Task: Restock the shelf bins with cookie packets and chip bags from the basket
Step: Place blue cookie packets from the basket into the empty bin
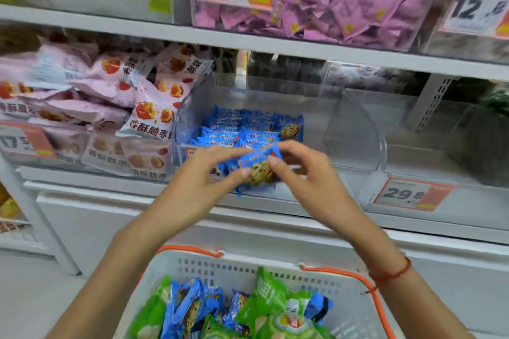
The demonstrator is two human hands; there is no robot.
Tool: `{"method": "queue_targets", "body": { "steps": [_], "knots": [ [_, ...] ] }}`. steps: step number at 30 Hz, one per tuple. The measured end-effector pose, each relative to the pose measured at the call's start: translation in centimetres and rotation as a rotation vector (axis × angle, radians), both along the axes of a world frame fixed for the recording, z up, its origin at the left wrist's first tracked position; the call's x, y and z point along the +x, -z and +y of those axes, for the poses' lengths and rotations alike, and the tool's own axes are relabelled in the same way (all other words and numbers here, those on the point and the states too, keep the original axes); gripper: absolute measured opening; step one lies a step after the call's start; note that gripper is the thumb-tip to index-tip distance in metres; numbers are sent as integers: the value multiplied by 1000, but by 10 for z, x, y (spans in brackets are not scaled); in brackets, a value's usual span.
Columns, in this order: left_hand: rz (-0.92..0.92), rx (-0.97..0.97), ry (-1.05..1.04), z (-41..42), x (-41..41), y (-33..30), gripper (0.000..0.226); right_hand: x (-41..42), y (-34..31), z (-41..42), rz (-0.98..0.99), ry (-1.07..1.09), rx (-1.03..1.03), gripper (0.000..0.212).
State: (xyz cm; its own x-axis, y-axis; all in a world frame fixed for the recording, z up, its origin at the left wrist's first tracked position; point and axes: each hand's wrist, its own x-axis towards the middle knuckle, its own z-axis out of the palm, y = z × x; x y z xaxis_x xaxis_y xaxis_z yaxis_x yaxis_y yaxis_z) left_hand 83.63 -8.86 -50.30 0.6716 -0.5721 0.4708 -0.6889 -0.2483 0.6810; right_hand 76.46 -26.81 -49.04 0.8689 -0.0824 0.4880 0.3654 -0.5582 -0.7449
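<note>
Both hands' fingers [271, 161] pinching cookie packet [257, 170]

You have one view only, from the camera on your head. It looks forward and down, close to the shelf [275, 47], which fills the upper frame beyond your left hand [212, 170] and right hand [305, 168]. The basket [248, 264] sits below your hands at the bottom edge, nearest the lens.
</note>
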Motion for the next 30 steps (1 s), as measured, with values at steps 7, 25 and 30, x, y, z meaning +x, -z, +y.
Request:
{"method": "queue_targets", "body": {
  "steps": [7, 25, 30],
  "knots": [
    [-113, 267, 73, -40, 60, -68, 23, 38, -50, -39, 6, 213, -227, 12],
    [32, 673, 315, -56, 109, -74, 16, 124, -47, -71, 1339, -43, -418, 23],
    [54, 744, 326, -60, 108, -78, 24, 128, -42, -62, 1236, 38, -364, 16]
  ]
}}
